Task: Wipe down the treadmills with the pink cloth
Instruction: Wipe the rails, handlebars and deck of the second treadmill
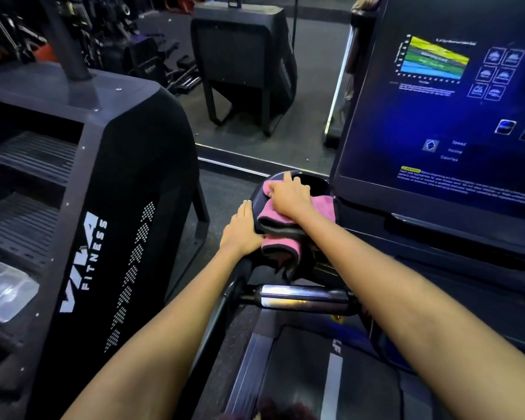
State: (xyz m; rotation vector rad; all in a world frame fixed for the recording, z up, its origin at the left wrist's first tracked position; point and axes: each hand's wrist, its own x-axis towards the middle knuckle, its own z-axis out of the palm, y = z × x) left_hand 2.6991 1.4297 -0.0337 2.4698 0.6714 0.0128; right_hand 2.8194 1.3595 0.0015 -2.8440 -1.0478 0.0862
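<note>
Fingers [278, 189] flat, the right hand [290, 198] presses the pink cloth [322, 207] on the treadmill [406, 228] console corner; left hand [241, 230] rests outstretched alongside. Even pressure, sweeping round the rim, should serve best.

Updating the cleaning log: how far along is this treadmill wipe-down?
Done: nothing can be confirmed; no surface shows a clear sign of wiping. In hand: the right hand presses the pink cloth onto the console's cup-holder corner left of the screen, while the left hand rests flat on the rim beside it. Left: likely the screen, the metal grip bar and the belt, none touched by the cloth now.
</note>
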